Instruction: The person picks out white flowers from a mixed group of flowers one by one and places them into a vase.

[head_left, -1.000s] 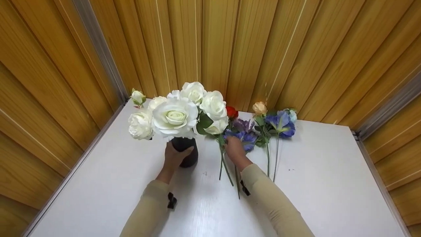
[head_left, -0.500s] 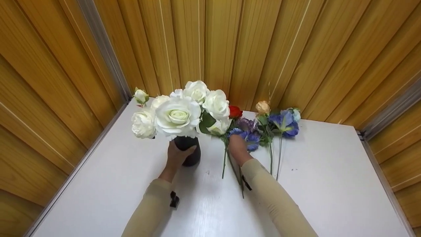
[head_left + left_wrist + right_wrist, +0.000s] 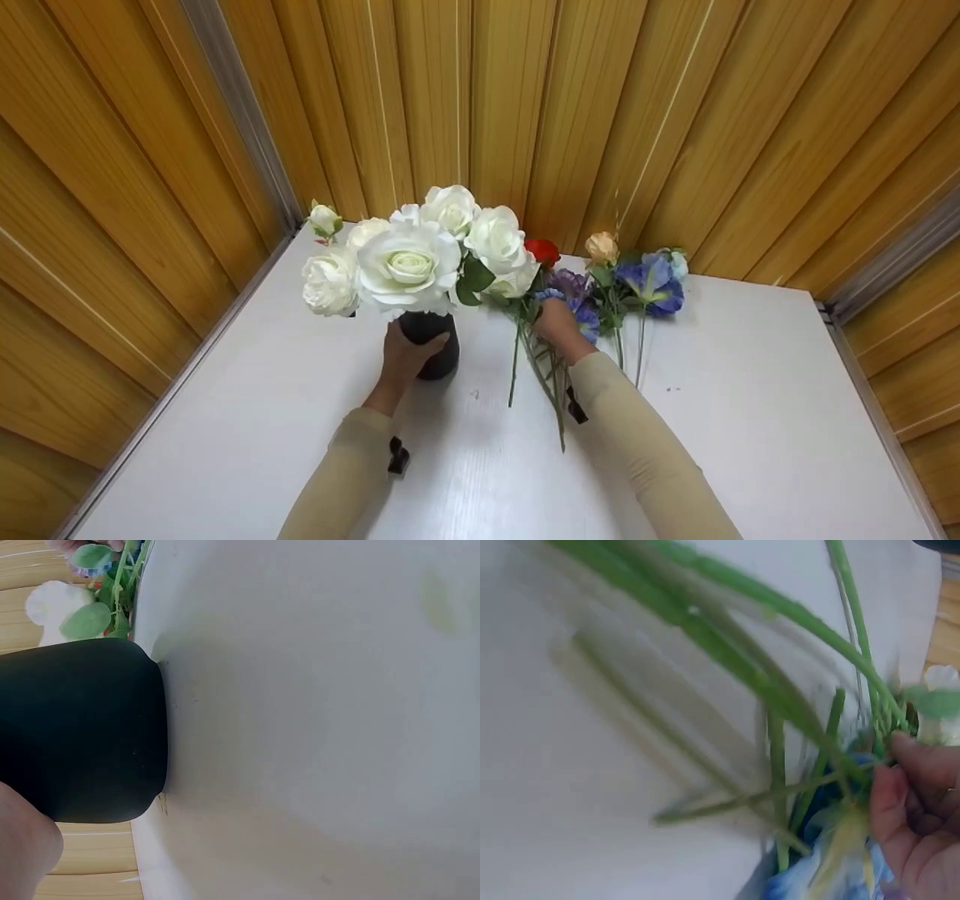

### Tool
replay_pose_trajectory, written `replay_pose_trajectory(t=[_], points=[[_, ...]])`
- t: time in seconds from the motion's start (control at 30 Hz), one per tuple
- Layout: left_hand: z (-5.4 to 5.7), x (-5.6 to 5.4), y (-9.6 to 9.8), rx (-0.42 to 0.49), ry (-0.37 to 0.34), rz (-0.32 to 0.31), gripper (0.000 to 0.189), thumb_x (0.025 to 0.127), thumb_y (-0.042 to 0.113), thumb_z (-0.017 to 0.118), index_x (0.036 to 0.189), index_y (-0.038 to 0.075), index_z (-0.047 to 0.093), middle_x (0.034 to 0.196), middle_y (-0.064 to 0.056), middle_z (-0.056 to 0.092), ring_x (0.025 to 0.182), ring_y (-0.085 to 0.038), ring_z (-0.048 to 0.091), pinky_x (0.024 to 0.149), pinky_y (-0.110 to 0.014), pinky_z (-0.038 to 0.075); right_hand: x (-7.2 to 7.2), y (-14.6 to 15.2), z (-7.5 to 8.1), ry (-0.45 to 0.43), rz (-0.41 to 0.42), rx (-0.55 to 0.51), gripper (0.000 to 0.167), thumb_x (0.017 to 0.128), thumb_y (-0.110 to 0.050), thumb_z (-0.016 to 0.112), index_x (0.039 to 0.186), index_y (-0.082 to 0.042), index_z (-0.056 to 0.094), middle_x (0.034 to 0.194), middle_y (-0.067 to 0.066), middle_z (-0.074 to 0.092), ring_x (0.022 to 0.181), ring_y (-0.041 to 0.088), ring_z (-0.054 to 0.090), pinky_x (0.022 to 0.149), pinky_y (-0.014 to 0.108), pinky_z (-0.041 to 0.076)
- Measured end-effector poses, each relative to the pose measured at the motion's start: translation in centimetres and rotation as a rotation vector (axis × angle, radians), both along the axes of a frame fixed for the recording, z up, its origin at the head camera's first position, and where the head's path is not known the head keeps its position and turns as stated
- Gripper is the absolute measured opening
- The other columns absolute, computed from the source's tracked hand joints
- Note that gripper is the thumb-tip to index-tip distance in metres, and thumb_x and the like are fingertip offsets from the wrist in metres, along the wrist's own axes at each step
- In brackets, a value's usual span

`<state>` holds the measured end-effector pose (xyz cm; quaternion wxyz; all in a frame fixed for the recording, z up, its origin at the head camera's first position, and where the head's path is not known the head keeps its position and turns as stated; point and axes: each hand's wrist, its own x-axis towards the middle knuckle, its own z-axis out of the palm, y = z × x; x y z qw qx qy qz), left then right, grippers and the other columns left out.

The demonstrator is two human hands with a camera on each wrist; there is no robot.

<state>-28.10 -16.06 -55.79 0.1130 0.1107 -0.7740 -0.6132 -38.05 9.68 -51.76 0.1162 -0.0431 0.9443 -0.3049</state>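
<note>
My left hand point(image 3: 403, 356) grips a black vase point(image 3: 442, 366) standing on the white table, the thumb lying across its side. Large white roses point(image 3: 409, 266) rise above the vase, hiding its mouth. To the right, my right hand point(image 3: 561, 328) is among the loose flowers. In the right wrist view, its thumb and fingers pinch a green flower stem point(image 3: 810, 786) close to a blue flower point(image 3: 832, 862). Several other stems cross there, so which bloom the pinched one belongs to is unclear. Purple point(image 3: 570, 283) and red point(image 3: 541, 252) flowers lie just beyond this hand.
Farther right lie a peach rose point(image 3: 601, 247) and a blue-violet flower point(image 3: 654, 283), their stems pointing toward me. Wood-grain panels point(image 3: 502, 97) wall the table on the back and both sides. A white bud point(image 3: 325, 220) sticks out left of the vase.
My right hand has shifted a little to the right, and the stems near it have moved. A white rose at the right of the bunch has shifted too. The left hand keeps its grip.
</note>
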Motion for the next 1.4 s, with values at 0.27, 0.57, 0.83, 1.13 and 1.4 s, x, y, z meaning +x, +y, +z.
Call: replay_pose_trajectory(t=[0.27,0.57,0.83,1.13,1.4], points=[[0.2,0.0,0.2,0.020,0.052,-0.020,0.098,0.075,0.028,0.083,0.152,-0.004,0.033,0.150,-0.025,0.048,0.144,-0.039,0.044,0.125,-0.052,0.033,-0.4,2.3,0.1,0.062,0.005,-0.176,0.027,0.094,-0.002,0.063,0.070,-0.008,0.053,0.069,-0.001,0.044,0.068,0.014,0.041,0.066,0.030,0.038],[0.2,0.0,0.2,-0.011,0.054,0.001,0.094,0.074,0.028,0.083,0.148,-0.008,0.036,0.146,-0.028,0.051,0.141,-0.041,0.047,0.123,-0.053,0.036,0.3,2.4,2.5,0.205,-0.037,-0.248,0.019,0.099,-0.008,0.063,0.110,0.006,0.071,0.112,0.026,0.071,0.100,0.038,0.068,0.085,0.046,0.057],[0.1,0.1,0.0,0.004,0.021,-0.005,0.098,0.076,0.030,0.083,0.152,-0.006,0.032,0.151,-0.027,0.048,0.144,-0.040,0.044,0.125,-0.053,0.035,0.4,1.7,5.4,0.302,-0.084,-0.324,0.019,0.098,-0.011,0.065,0.108,0.004,0.070,0.101,0.021,0.071,0.088,0.030,0.066,0.072,0.031,0.051],[0.0,0.1,0.1,0.008,0.059,-0.009,0.099,0.076,0.028,0.083,0.154,-0.003,0.030,0.153,-0.026,0.046,0.146,-0.039,0.042,0.126,-0.053,0.032,2.9,1.2,8.9,0.490,-0.092,-0.674,0.014,0.094,-0.007,0.070,0.099,0.006,0.072,0.086,0.011,0.072,0.069,0.002,0.062,0.058,0.014,0.052],[0.0,-0.1,0.2,-0.009,0.065,-0.015,0.100,0.076,0.029,0.082,0.154,-0.002,0.029,0.154,-0.025,0.045,0.146,-0.039,0.042,0.127,-0.054,0.031,7.0,0.8,11.4,0.571,-0.064,-0.710,0.016,0.095,-0.011,0.071,0.104,0.002,0.074,0.094,0.009,0.075,0.074,-0.005,0.063,0.068,0.016,0.054]])
